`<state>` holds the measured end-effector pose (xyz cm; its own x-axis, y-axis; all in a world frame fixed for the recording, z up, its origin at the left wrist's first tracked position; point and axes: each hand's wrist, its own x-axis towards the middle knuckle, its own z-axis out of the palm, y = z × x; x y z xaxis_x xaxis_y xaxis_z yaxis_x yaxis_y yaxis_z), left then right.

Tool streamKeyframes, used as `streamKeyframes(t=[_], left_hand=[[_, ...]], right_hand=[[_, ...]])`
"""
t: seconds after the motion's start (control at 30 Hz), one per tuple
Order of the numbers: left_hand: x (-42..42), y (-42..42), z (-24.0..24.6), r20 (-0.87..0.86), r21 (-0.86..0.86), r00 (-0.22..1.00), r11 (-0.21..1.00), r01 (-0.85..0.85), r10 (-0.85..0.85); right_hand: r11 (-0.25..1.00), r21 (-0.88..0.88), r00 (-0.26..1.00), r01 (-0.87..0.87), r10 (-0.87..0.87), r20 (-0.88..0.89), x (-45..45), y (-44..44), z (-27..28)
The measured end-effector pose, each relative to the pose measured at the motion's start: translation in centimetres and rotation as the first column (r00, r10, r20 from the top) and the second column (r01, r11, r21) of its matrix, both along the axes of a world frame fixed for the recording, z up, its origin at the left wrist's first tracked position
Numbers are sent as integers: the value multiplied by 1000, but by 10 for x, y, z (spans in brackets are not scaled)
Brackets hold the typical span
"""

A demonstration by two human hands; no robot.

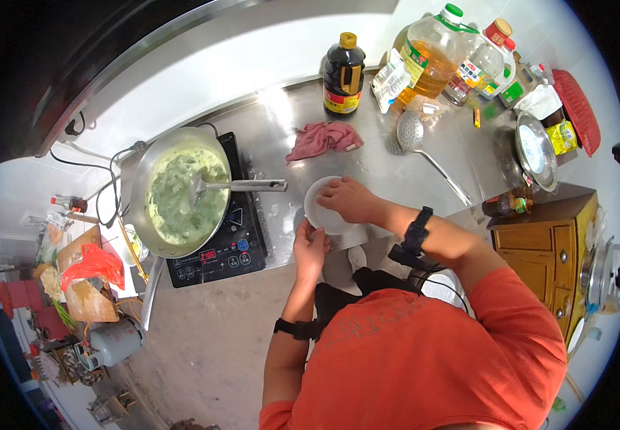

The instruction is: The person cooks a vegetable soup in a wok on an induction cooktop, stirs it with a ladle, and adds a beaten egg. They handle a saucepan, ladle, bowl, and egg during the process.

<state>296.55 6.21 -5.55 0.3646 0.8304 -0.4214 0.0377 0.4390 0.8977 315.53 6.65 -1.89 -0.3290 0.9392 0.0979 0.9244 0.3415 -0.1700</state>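
At the front edge of the steel counter (374, 161) is a small white bowl (320, 215). My left hand (311, 250) grips its near rim, with the thumb and fingers at the edge. My right hand (353, 200) reaches over the bowl from the right, fingers bent down at its inside. Whether those fingertips hold anything is hidden. Left of the bowl, a metal wok (143, 215) with green leaves in pale, cloudy liquid (175, 188) stands on a lit black induction cooker (224, 263). A ladle (258, 185) rests in the wok, its handle pointing towards the bowl.
A pink cloth (326, 141) and a slotted skimmer (411, 131) lie on the counter. Behind them stand a dark sauce bottle (343, 75) and an oil jug (433, 54). A metal basin (537, 150) is at right. The wok's long handle (151, 295) juts past the counter edge, near a gas cylinder (113, 344).
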Motion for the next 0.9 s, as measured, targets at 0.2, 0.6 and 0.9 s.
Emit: streamKeyframes(t=[0.2, 0.6, 0.9], left_hand=[[23, 1, -1, -29, -23, 994, 994, -105, 105], [38, 2, -4, -86, 23, 978, 982, -189, 190], [46, -3, 4, -93, 95, 972, 974, -205, 214]], right_hand=[[997, 3, 985, -71, 70, 155, 4, 13, -16], [878, -176, 623, 446, -446, -643, 37, -61, 35], [955, 86, 813, 283, -192, -549, 32, -68, 17]])
